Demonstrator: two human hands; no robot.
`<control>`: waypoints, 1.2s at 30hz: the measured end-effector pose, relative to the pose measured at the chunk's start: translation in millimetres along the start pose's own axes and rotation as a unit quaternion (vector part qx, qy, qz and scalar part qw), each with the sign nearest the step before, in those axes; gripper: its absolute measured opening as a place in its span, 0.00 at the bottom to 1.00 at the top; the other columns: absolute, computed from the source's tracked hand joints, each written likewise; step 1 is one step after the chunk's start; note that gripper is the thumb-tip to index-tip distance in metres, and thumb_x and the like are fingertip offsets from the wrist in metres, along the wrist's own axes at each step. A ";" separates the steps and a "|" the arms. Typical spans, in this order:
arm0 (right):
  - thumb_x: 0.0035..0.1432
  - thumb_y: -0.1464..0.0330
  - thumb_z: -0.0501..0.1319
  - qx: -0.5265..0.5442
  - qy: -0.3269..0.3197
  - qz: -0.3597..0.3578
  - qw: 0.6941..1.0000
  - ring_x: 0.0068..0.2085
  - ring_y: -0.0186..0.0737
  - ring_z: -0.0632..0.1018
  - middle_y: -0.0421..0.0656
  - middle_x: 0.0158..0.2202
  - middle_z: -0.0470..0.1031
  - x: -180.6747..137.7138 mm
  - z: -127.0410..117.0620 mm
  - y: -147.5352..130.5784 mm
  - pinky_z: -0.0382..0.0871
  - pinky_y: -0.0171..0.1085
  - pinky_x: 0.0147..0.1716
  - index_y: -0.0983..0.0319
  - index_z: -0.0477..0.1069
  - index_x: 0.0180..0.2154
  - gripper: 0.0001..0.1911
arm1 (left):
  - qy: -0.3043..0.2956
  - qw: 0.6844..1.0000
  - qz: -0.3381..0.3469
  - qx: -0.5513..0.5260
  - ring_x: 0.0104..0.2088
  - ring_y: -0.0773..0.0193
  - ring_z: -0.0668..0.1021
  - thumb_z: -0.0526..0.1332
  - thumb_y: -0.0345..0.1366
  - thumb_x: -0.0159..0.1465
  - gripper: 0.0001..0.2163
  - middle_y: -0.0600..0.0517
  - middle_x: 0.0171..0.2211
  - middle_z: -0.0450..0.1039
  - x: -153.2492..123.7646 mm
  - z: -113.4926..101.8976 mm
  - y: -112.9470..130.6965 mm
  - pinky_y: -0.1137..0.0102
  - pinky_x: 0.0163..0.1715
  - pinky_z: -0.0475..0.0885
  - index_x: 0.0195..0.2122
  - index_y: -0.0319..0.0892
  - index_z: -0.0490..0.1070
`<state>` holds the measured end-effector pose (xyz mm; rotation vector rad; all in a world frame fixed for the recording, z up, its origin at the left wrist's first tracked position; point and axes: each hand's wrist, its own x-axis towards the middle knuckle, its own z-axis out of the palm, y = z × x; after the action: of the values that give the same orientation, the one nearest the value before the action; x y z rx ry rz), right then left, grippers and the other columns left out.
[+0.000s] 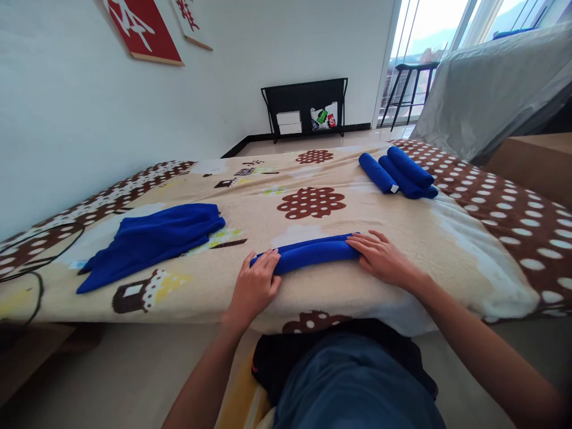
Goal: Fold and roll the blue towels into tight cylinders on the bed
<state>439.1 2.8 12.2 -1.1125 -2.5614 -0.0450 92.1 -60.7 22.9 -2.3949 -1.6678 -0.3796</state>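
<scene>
A long, partly rolled blue towel (317,253) lies crosswise near the front edge of the bed. My left hand (259,280) is closed over its left end, fingers bent over the top and thumb on the near side. Over the right end, my right hand (379,256) has its fingers across the roll and its thumb on the near side. To the left, another blue towel (156,238) is spread loosely, its edges uneven. Several rolled blue towels (404,173) rest side by side at the right, a small white tag showing on one.
A patterned blanket (250,202) covers the bed. Black cable (40,286) loops at the left edge. Beyond the bed stand a black rack (304,95) and a stool (413,68). A cardboard box (536,161) and a plastic-covered piece of furniture (500,89) are at the right.
</scene>
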 end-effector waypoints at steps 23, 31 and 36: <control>0.67 0.57 0.57 0.125 -0.027 -0.061 0.990 0.66 0.45 0.66 0.43 0.66 0.64 39.9 9.6 40.9 0.57 0.49 0.66 0.54 0.59 0.67 0.30 | -0.082 0.992 0.069 -0.071 0.64 0.54 0.68 0.54 0.53 0.69 0.27 0.48 0.65 0.65 51.5 13.6 -32.3 0.59 0.62 0.60 0.66 0.49 0.61; 0.63 0.52 0.60 0.145 -0.058 -0.020 0.988 0.64 0.47 0.66 0.44 0.64 0.65 43.0 18.3 56.9 0.56 0.50 0.65 0.52 0.62 0.65 0.32 | -0.067 0.993 0.091 -0.044 0.64 0.50 0.64 0.56 0.58 0.66 0.28 0.44 0.65 0.63 50.1 16.4 -66.9 0.55 0.63 0.55 0.62 0.47 0.68; 0.60 0.50 0.62 0.087 -0.032 0.030 0.995 0.56 0.52 0.71 0.49 0.52 0.72 47.3 17.2 69.9 0.59 0.53 0.58 0.54 0.74 0.55 0.26 | -0.066 0.992 0.103 -0.038 0.49 0.51 0.72 0.60 0.59 0.63 0.26 0.44 0.47 0.73 66.6 17.2 -83.0 0.55 0.55 0.63 0.54 0.46 0.74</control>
<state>453.9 87.3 4.0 -1.1387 -2.5300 0.2286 37.9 32.2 29.2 -2.6706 -1.4593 -0.2588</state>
